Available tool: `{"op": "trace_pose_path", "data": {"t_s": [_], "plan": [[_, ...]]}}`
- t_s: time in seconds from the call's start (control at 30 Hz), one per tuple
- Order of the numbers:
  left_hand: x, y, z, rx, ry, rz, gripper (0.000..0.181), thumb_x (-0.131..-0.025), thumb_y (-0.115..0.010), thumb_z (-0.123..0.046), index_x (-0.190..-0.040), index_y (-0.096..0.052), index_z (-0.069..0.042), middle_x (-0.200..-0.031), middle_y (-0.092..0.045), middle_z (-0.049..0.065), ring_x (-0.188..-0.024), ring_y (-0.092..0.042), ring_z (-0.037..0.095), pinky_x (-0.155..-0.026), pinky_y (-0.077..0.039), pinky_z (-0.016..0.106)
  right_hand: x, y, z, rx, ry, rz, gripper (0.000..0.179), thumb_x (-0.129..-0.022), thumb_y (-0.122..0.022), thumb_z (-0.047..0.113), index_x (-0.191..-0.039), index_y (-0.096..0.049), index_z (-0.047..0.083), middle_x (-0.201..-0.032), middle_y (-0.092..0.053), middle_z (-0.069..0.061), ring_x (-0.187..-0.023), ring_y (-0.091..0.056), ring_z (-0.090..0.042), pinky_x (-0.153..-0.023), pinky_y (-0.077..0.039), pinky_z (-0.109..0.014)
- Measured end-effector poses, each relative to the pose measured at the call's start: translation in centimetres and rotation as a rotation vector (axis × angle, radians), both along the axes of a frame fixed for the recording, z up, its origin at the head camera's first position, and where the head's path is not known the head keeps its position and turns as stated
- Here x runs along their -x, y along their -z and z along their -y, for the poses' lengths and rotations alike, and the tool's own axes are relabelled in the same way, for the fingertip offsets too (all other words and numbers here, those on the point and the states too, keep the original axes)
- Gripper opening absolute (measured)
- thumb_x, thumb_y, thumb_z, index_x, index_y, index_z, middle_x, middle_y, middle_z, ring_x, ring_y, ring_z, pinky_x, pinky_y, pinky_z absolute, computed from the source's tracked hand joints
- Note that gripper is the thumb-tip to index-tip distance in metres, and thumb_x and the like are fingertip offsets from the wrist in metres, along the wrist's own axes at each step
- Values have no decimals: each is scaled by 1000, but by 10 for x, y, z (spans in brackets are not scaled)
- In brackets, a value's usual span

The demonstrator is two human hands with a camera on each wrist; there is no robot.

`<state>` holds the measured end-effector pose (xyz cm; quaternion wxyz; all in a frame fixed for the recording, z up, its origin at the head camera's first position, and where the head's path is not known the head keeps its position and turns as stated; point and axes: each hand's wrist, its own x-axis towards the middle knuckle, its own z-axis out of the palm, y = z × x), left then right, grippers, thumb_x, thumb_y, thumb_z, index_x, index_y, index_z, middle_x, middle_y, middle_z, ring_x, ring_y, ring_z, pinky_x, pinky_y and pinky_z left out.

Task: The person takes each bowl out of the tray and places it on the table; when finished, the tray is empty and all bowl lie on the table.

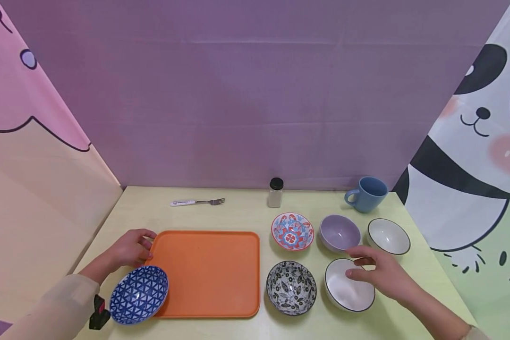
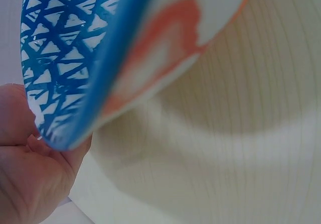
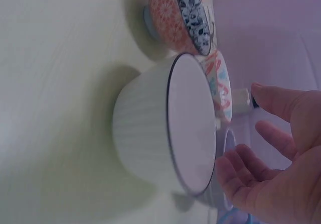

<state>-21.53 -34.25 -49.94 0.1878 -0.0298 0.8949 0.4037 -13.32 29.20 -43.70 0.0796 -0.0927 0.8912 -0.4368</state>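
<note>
My left hand is at the upper left corner of an orange tray, fingers loosely bent; whether they touch its rim I cannot tell. Just below that hand is a blue-and-white triangle-patterned bowl, overlapping the tray's lower left side. It fills much of the left wrist view, hiding part of the hand. Over a white bowl with a dark rim hovers my right hand, its fingers spread and relaxed. In the right wrist view nothing lies between the fingers and thumb of this hand.
Left of the white bowl stands a black-and-white floral bowl. Behind are a red-and-blue patterned bowl, a purple bowl and another white bowl. Farther back are a fork, a black-capped jar and a blue mug.
</note>
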Motion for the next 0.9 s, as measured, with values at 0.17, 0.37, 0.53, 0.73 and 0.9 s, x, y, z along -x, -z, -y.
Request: {"op": "trace_pose_path", "data": {"t_s": [0.17,0.37,0.53,0.73,0.9], "plan": [[1,-1,-1,-20,0,10,60,-87,-71,4,-139,-43,10,-110,-60,23,-86,-64,27,-70,-64,40,13,-6,30,-10,-53,-25,53,-83,-85,25,-129,-67,4,-126,-70,-12,-110,-69,-29,-90,-58,-36],[3,0,-2,-32,-5,15,57,-88,-70,4,-138,-44,10,-107,-59,21,-83,-63,26,-68,-63,38,24,-9,72,67,-157,-21,51,-84,-85,26,-129,-68,8,-128,-68,-14,-114,-65,-32,-92,-57,-44],[3,1,-3,-29,-3,14,56,-88,-69,4,-138,-44,10,-107,-59,21,-83,-62,27,-68,-63,38,32,-10,107,95,-230,-25,52,-83,-86,27,-130,-68,13,-126,-68,-9,-112,-66,-28,-87,-58,-38],[2,-1,-3,-19,-2,14,56,-88,-69,4,-138,-44,10,-107,-59,22,-83,-63,27,-68,-63,38,38,-13,151,126,-300,3,55,-82,-86,24,-133,-66,15,-121,-67,-8,-107,-67,-25,-85,-55,-37],[1,-4,-3,-18,4,22,56,-88,-69,4,-138,-44,10,-108,-60,23,-84,-64,27,-69,-63,39,37,-15,189,145,-345,35,55,-83,-86,21,-133,-66,17,-123,-67,-6,-108,-68,-27,-83,-56,-31]]}}
